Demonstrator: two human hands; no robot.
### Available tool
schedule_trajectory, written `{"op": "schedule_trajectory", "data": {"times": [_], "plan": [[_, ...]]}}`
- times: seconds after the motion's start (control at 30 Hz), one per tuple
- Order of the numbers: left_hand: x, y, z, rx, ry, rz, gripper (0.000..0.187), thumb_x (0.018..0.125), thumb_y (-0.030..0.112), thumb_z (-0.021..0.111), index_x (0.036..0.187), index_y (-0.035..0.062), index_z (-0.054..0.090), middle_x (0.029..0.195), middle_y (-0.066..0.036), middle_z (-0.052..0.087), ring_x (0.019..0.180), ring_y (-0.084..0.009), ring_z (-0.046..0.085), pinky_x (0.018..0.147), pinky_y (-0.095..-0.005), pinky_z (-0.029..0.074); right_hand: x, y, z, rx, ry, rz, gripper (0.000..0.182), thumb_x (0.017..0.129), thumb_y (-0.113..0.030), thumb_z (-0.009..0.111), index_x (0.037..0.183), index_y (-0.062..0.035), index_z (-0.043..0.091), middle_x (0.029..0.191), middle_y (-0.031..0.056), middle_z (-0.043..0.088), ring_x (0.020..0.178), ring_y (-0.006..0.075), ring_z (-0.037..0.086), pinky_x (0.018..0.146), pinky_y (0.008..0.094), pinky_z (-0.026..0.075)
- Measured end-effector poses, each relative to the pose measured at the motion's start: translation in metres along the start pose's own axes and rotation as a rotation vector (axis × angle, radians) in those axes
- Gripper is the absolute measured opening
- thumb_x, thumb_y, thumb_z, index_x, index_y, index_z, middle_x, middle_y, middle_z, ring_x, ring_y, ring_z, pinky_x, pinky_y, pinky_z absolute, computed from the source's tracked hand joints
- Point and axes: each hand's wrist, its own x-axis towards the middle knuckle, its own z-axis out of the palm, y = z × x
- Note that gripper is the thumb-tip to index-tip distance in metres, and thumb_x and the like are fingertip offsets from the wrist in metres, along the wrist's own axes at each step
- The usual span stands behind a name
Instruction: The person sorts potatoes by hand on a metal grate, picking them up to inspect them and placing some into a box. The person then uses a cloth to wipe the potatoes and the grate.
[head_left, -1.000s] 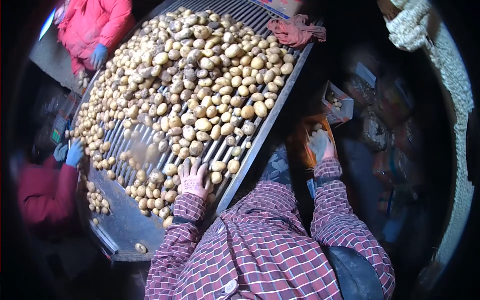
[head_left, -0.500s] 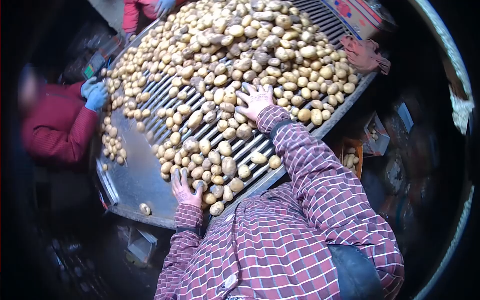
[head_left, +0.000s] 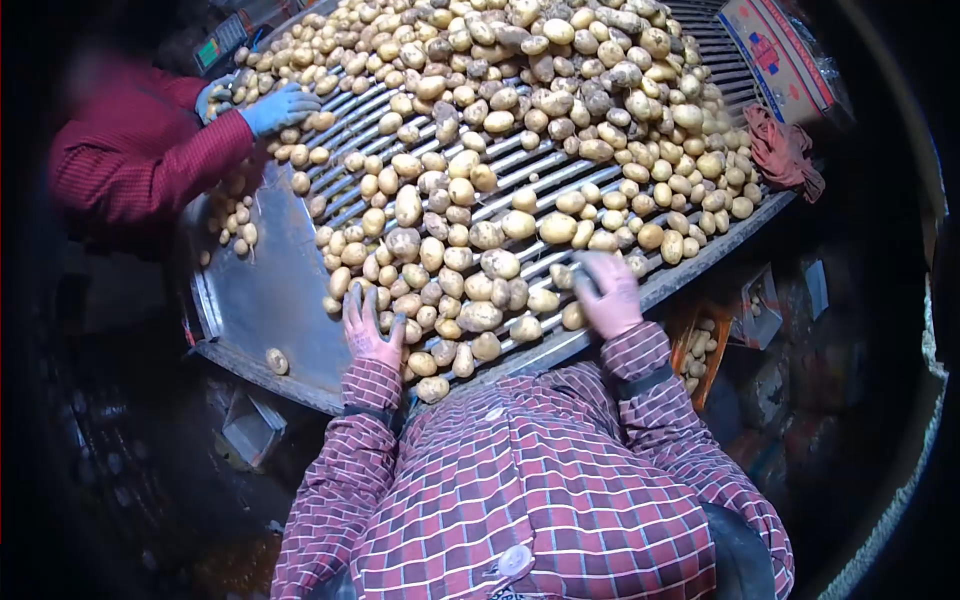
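Note:
Potatoes (head_left: 480, 317) lie in a loose heap over the slatted metal table (head_left: 515, 170). My left hand (head_left: 372, 335), in a thin glove with grey fingertips, rests at the left edge of the near cluster. Its fingers are spread, touching potatoes and the smooth metal sheet, and it grips nothing. At the near right side is my right hand (head_left: 610, 297), gloved alike and slightly blurred. Thumb and fingers are apart, bent toward the left beside a few potatoes near the table's rim. No potato shows in its palm, though the underside is hidden.
Across the left corner, a co-worker's blue-gloved hand (head_left: 283, 108) reaches over potatoes. One potato (head_left: 277, 361) lies alone on the metal sheet (head_left: 275, 270). A printed carton (head_left: 775, 60) and a reddish cloth (head_left: 782, 152) sit at the far right. Below the rim stands an orange crate (head_left: 708, 375) holding potatoes.
My right hand has drawn back toward me and to the right, and more potatoes are bunched in front of me. My left hand stays by the cluster. The co-worker's hands now reach over the table.

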Motion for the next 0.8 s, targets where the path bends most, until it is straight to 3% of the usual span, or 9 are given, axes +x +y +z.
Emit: {"op": "schedule_trajectory", "data": {"times": [0.1,0.2,0.3,0.43,0.47,0.53,0.63,0.77,0.8], "plan": [[-0.001,0.001,0.001,-0.013,0.0,-0.022,0.064,0.08,0.026,0.073,0.137,0.0091,0.049,0.15,-0.016,0.036,0.137,-0.0418,0.032,0.114,-0.0534,0.028,-0.024,0.03,0.003,-0.21,0.185,0.102,0.028,0.081,-0.015,0.067,0.108,-0.0094,0.067,0.11,0.0106,0.065,0.104,0.032,0.059,0.09,0.0446,0.047],[0.002,-0.005,0.004,-0.046,0.061,-0.005,0.06,0.078,0.024,0.072,0.133,0.0126,0.054,0.147,-0.014,0.041,0.135,-0.0387,0.036,0.113,-0.0535,0.029,-0.024,0.035,0.011,-0.225,0.111,0.072,0.031,0.078,-0.017,0.069,0.109,-0.0104,0.067,0.111,0.0096,0.064,0.105,0.0312,0.06,0.091,0.0447,0.047],[0.008,0.002,0.002,0.232,0.074,0.075,0.05,0.077,0.03,0.073,0.124,0.0152,0.061,0.126,-0.007,0.057,0.122,-0.0312,0.047,0.105,-0.0487,0.035,-0.027,0.038,0.013,-0.236,0.124,0.099,0.033,0.077,-0.018,0.069,0.109,-0.0127,0.067,0.114,0.0075,0.064,0.109,0.0304,0.058,0.093,0.0442,0.047],[0.047,0.052,-0.004,0.272,-0.217,-0.019,0.053,0.079,0.045,0.072,0.121,0.014,0.062,0.112,-0.007,0.065,0.115,-0.0297,0.052,0.098,-0.0471,0.038,-0.03,0.038,0.014,-0.252,0.143,0.097,0.031,0.077,-0.017,0.069,0.108,-0.0126,0.068,0.114,0.0074,0.064,0.109,0.03,0.058,0.094,0.0436,0.047],[0.056,0.045,0.01,0.321,-0.169,0.021,0.054,0.079,0.045,0.073,0.119,0.0118,0.062,0.113,-0.008,0.064,0.118,-0.0277,0.052,0.099,-0.0467,0.038,-0.029,0.037,0.014,-0.248,0.146,0.102,0.031,0.077,-0.017,0.069,0.108,-0.0125,0.068,0.113,0.0075,0.064,0.109,0.0301,0.058,0.094,0.0434,0.047],[0.083,0.067,0.001,0.428,-0.438,-0.091,0.055,0.079,0.045,0.074,0.12,0.0115,0.062,0.116,-0.009,0.064,0.122,-0.0256,0.051,0.1,-0.0463,0.038,-0.029,0.037,0.013,-0.24,0.152,0.109,0.03,0.077,-0.017,0.069,0.107,-0.0123,0.068,0.113,0.0077,0.064,0.108,0.0302,0.058,0.094,0.0431,0.047],[0.102,0.083,-0.011,0.42,-0.619,-0.12,0.055,0.077,0.045,0.075,0.12,0.0125,0.061,0.121,-0.009,0.062,0.125,-0.0254,0.05,0.103,-0.046,0.036,-0.03,0.037,0.012,-0.238,0.148,0.119,0.031,0.077,-0.016,0.069,0.107,-0.0117,0.068,0.112,0.0084,0.064,0.108,0.0308,0.058,0.095,0.0431,0.046],[0.086,0.076,-0.008,0.248,-0.453,-0.02,0.059,0.075,0.032,0.078,0.126,0.0146,0.055,0.123,-0.012,0.062,0.126,-0.0282,0.049,0.108,-0.0434,0.032,-0.03,0.043,0.016,-0.227,0.118,0.126,0.033,0.077,-0.017,0.069,0.109,-0.011,0.068,0.113,0.0094,0.064,0.109,0.0314,0.058,0.096,0.043,0.046],[0.082,0.076,-0.008,0.165,-0.435,-0.049,0.06,0.075,0.03,0.078,0.127,0.0128,0.053,0.12,-0.014,0.063,0.12,-0.0307,0.053,0.105,-0.0441,0.037,-0.03,0.039,0.014,-0.24,0.118,0.128,0.033,0.078,-0.017,0.068,0.11,-0.0102,0.068,0.114,0.0106,0.064,0.109,0.032,0.058,0.097,0.0431,0.046]]}}
